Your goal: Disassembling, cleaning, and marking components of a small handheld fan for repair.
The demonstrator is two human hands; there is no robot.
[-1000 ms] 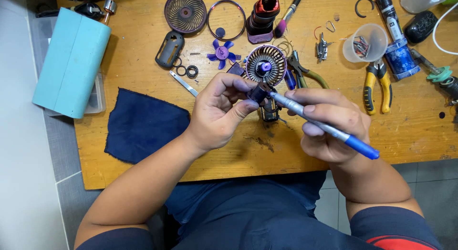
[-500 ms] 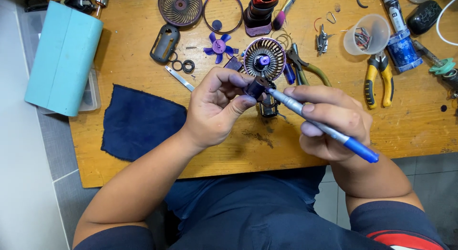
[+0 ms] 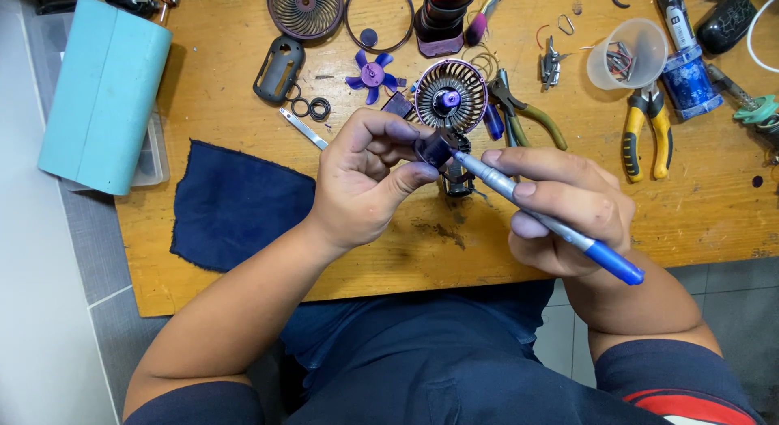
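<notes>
A clear plastic cup (image 3: 639,53) on the counter (image 3: 698,214) holds small metal bits. Above the counter's middle, the left hand (image 3: 365,181) pinches a small dark fan part (image 3: 435,147) in its fingers; the right hand (image 3: 568,210) grips a blue-tipped screwdriver (image 3: 544,218) against it.

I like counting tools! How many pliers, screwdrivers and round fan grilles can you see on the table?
Pliers: 2, the yellow-handled pliers and the olive-handled pliers
Screwdrivers: 1, the blue-capped screwdriver in the right hand
Round fan grilles: 2, the flat grille and the grille with the purple hub
Total: 5
</notes>
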